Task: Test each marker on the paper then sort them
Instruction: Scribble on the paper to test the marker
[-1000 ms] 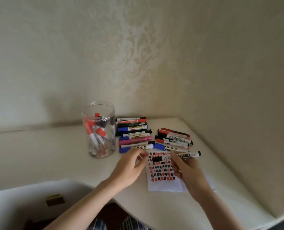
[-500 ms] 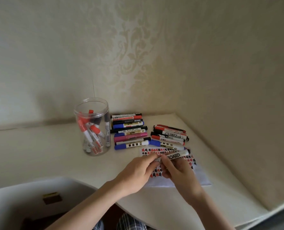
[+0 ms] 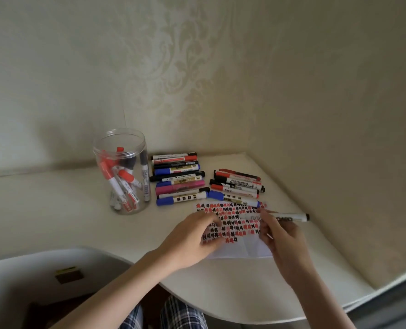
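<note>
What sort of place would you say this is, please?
Probably a room at home: a pale desk sits in a corner against damask-patterned wallpaper, with a clear jar of markers on it.

Held white marker [image 3: 283, 217]: partial print "…OARD", start hidden by fingers [image 3: 265, 216]; other labels illegible.

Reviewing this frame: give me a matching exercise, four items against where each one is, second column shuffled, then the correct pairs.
Items:
1. jar
2. paper
3. white marker
4. pink marker

Places:
A. gripped in the right hand
B. in the row of markers beside the jar
C. far left on the table, holding markers
D. under the left hand, covered in red and black marks

Pairs: 1-C, 2-D, 3-A, 4-B
</note>
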A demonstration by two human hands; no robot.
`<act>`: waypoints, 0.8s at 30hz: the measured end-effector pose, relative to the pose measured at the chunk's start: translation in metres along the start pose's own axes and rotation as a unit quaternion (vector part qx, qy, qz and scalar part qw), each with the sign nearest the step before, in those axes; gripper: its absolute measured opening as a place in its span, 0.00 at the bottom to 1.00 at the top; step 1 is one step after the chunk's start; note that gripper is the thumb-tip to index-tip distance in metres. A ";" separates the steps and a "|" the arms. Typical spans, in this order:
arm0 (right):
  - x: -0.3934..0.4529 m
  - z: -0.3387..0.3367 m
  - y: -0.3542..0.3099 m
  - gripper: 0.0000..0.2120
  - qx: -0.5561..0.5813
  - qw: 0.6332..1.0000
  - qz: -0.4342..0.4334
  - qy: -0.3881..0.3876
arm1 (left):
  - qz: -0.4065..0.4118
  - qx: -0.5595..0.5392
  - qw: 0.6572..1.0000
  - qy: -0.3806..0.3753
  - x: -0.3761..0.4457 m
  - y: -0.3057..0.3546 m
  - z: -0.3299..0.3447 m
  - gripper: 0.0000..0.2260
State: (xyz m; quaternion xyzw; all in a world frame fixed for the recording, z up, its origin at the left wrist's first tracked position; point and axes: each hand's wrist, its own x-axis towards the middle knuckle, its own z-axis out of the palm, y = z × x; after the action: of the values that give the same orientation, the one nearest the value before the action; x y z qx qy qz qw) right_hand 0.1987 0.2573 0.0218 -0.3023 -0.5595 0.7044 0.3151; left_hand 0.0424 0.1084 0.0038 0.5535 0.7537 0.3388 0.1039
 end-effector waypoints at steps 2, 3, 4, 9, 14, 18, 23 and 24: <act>0.002 -0.007 0.000 0.12 -0.078 0.997 -0.021 0.000 | 0.010 0.029 1.000 -0.007 0.002 -0.005 0.006 0.13; 0.002 -0.007 0.001 0.10 -0.105 0.994 -0.031 0.001 | 0.012 0.032 0.999 -0.012 0.004 -0.007 0.010 0.14; 0.003 -0.006 0.002 0.09 -0.112 0.993 -0.038 0.002 | 0.017 0.037 0.999 -0.014 0.006 -0.008 0.013 0.15; 0.008 -0.001 0.010 0.12 -0.151 0.987 -0.044 0.014 | 0.023 0.107 0.994 -0.029 0.012 -0.009 0.022 0.20; 0.003 -0.002 0.025 0.11 -0.305 0.949 -0.058 0.054 | 0.030 0.101 0.994 -0.015 0.010 -0.015 0.024 0.24; -0.006 -0.001 0.021 0.06 -0.305 0.947 -0.089 0.039 | 0.033 0.122 0.992 -0.002 0.010 -0.015 0.026 0.22; -0.006 -0.001 0.021 0.05 -0.335 0.938 -0.090 0.029 | 0.034 0.132 0.991 -0.007 0.011 -0.015 0.026 0.24; -0.005 -0.002 0.022 0.05 -0.346 0.933 -0.091 0.031 | 0.033 0.132 0.991 -0.007 0.011 -0.015 0.026 0.24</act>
State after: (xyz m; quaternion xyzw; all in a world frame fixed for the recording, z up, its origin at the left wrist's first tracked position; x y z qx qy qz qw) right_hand 0.2006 0.2504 0.0005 -0.3619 -0.7836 0.4258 0.2713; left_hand 0.0409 0.1264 -0.0224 0.5894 0.7724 0.2355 0.0244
